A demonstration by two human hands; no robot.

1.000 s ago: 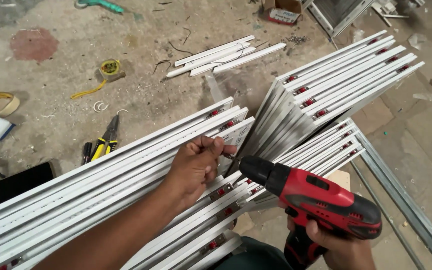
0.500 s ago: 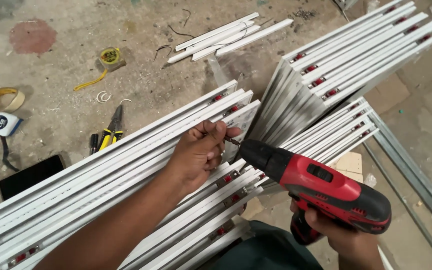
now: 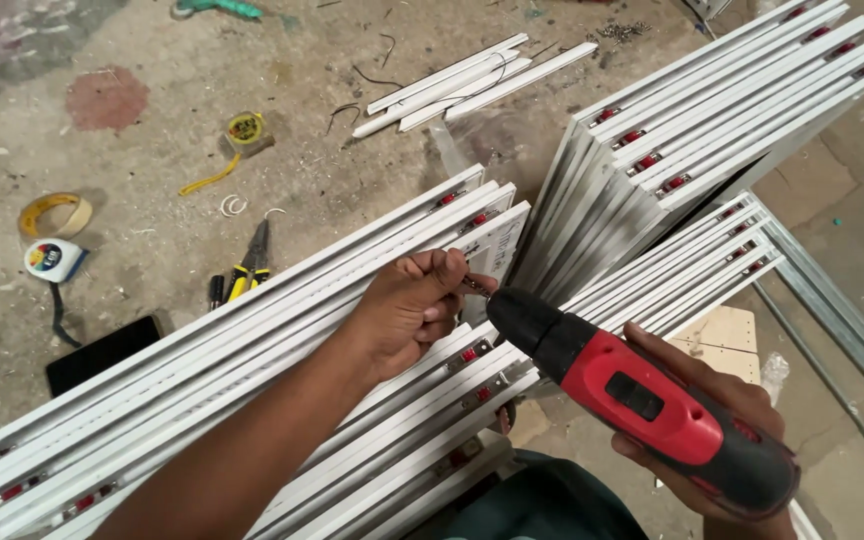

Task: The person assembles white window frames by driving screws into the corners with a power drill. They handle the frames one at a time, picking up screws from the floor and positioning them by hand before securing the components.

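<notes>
Drill [image 3: 652, 405], red and black, sits in my right hand [image 3: 722, 420], fingers wrapped tight round its body, near right. Since half a second ago its nose has closed in on my left hand [image 3: 407, 310], which pinches something small, too small to tell, at the white frame profiles [image 3: 252, 340]. That reads to me as lining up. Farther left lie pliers [image 3: 250, 265] and a tape measure [image 3: 52, 260]. I see no containers.

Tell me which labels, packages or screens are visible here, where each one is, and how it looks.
Phone: flat on the floor, lower left; dark rectangle, screen off.
Tape measure: floor, far left; white case with a round multicoloured label.
Second tape measure: floor, upper left of centre; round yellow label.
Drill in right hand: small black panel on its red body.
</notes>
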